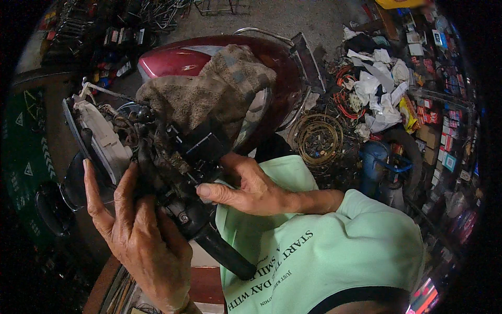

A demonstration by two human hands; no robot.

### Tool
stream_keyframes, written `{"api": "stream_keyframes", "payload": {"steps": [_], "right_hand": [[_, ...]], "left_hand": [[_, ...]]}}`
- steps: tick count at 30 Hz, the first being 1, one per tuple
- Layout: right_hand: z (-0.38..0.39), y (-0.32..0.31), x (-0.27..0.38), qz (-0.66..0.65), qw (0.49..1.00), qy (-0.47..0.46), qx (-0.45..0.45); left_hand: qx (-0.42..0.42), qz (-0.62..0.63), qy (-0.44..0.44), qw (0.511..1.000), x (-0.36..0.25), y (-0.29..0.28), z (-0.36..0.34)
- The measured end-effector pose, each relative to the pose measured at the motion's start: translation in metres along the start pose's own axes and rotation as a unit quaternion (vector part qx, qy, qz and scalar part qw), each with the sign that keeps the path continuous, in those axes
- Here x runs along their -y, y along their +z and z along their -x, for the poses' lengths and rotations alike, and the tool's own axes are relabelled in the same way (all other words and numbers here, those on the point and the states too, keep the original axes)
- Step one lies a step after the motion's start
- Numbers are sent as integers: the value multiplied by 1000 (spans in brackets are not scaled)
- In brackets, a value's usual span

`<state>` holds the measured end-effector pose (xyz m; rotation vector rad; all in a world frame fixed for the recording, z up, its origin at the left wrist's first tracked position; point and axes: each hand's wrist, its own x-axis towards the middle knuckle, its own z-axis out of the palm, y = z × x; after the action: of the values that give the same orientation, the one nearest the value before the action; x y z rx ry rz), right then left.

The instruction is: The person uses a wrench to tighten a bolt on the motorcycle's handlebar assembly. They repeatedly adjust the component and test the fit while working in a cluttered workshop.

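Note:
The stripped front of a motorcycle is before me, with dark wires and cables (151, 141) bunched behind a pale headlight housing (102, 136). My left hand (141, 240) reaches in from below, fingers spread, fingertips against the housing and wiring; its thumb is mostly hidden. Across the handlebar, my right hand (256, 188) has its thumb out over the dark parts. Its other fingers curl behind a black boxy part (209, 144), and what they grip is hidden. A black handlebar grip (227, 256) points toward me between both hands.
A brown cloth (214, 83) drapes over the red motorcycle body (178, 62). To the right lie a coil of brass-coloured wire (320, 138), crumpled white paper and bags (379, 86), and a blue container (374, 162). Shelves of small boxes (444, 131) line the far right.

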<state>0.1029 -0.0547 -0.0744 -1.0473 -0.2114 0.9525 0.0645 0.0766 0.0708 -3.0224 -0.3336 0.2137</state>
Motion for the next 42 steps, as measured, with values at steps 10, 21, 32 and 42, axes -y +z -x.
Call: {"api": "stream_keyframes", "payload": {"steps": [10,21,32,42], "right_hand": [[-3,9,-14,68,992,-107,-25],[-3,7,1,-46,996,36,65],[-8,0,7,-13,990,68,127],[-10,8,-7,137,981,-138,12]], "left_hand": [[14,-8,1,1000,-1,-3,-1],[9,-4,4,1000,2,-1,0],[-16,0,34,999,5,5,0],[4,-5,11,1000,1,-1,0]]}}
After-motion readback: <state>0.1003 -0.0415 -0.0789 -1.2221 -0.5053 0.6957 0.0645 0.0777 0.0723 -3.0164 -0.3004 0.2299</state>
